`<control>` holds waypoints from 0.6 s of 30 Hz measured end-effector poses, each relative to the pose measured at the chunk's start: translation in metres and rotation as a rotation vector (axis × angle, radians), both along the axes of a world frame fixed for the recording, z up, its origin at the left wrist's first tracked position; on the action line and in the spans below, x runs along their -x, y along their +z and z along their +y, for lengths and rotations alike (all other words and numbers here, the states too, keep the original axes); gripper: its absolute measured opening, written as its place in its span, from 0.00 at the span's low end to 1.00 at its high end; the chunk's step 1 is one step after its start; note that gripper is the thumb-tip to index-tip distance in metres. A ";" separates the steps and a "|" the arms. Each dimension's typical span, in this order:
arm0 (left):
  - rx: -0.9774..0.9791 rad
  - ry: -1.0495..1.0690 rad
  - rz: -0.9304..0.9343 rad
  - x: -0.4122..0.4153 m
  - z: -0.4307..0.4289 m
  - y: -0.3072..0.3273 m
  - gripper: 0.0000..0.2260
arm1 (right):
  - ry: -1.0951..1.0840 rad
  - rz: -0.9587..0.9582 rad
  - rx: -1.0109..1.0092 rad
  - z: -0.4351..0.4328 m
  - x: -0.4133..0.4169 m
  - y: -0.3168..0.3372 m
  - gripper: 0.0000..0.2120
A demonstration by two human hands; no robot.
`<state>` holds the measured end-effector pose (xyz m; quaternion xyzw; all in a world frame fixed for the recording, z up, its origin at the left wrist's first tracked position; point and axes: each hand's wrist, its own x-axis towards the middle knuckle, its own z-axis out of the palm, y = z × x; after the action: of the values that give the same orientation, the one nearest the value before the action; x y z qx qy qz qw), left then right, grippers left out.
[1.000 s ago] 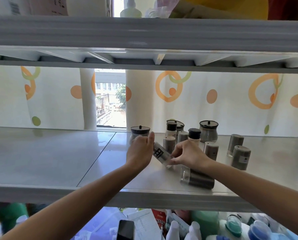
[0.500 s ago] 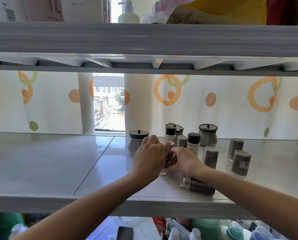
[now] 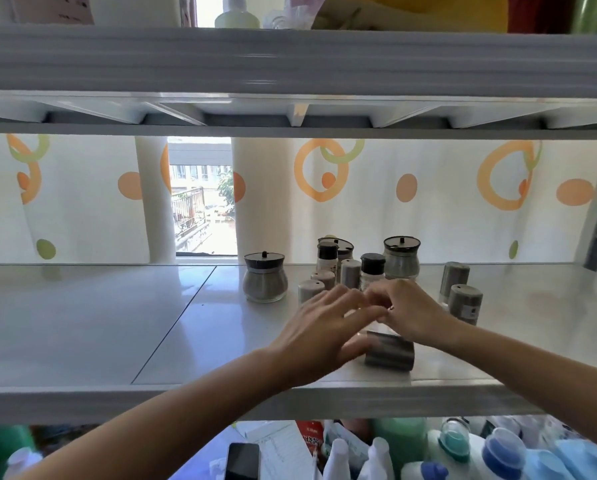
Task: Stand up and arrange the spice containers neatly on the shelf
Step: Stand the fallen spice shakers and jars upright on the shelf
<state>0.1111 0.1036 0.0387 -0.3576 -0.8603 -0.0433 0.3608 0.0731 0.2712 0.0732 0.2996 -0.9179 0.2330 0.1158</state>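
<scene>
Ops: Hand pose?
Bench: Left hand (image 3: 325,329): palm down, fingers spread, holding nothing, over toppled spice container (image 3: 389,351) near shelf (image 3: 117,323) front edge. Right hand (image 3: 409,313): curled, beside left fingertips; can't tell grip.
Ops: Others?
Bench: Upright containers (image 3: 350,277) clustered behind.

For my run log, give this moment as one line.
left hand: open, by lying shaker | right hand: curled, grip unclear | round jar: upright | task: unfinished

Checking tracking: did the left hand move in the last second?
Yes: the left hand has shifted right and toward the front of the shelf, away from the round black-lidded jar.
</scene>
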 end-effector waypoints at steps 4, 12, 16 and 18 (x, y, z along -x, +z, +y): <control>0.054 -0.012 -0.180 0.003 0.009 -0.013 0.25 | -0.026 -0.017 0.038 0.029 -0.012 -0.013 0.06; -0.026 0.037 -0.326 0.011 0.016 -0.014 0.22 | 0.014 -0.164 -0.025 0.055 -0.025 -0.027 0.22; -0.096 0.061 -0.346 0.012 0.018 -0.017 0.20 | 0.001 -0.128 0.036 0.055 -0.021 -0.028 0.21; -0.140 0.066 -0.349 0.011 0.017 -0.017 0.20 | 0.014 -0.115 0.092 0.054 -0.018 -0.023 0.20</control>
<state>0.1001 0.1209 0.0213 -0.2903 -0.9159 -0.1526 0.2316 0.0910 0.3255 0.0503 0.2866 -0.9092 0.2927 0.0748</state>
